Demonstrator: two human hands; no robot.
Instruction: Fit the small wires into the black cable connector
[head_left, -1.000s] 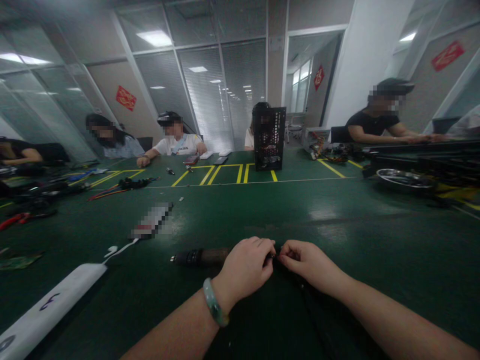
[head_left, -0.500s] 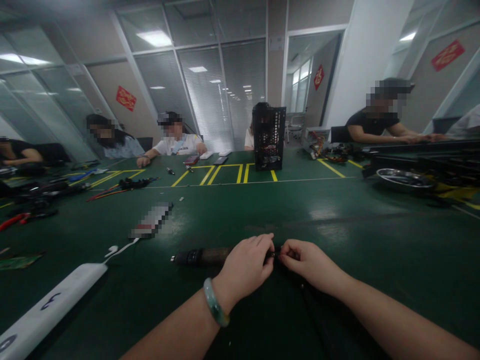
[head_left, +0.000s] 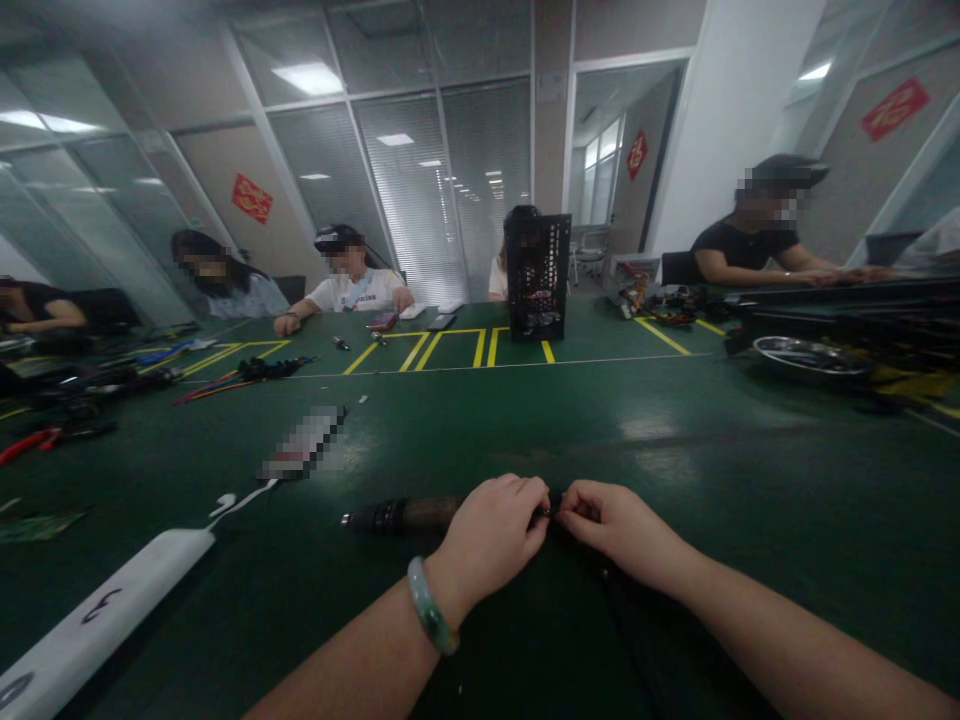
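1. Dark cylindrical tool [head_left: 401, 514]: lies on its side at lower centre of the frame, tip pointing to the left edge, resting on the table.
2. Left hand [head_left: 491, 535]: fingers curled closed over the tool's right end, hiding it; a pale green bangle [head_left: 429, 605] sits on the wrist.
3. Right hand [head_left: 615, 525]: thumb and fingertips pinched together on a small dark part [head_left: 553, 508] where the two hands meet; what the part is cannot be told.
4. Glossy dark green table [head_left: 675, 450]: carries everything named here.
5. Long white power strip [head_left: 97, 620]: lower left, well apart from the hands.
6. Black perforated metal case [head_left: 538, 277]: upright at upper centre, on yellow tape lines [head_left: 450, 345].
7. Round metal tray [head_left: 806, 357]: right edge.
8. Other people: seated along the far and right sides.
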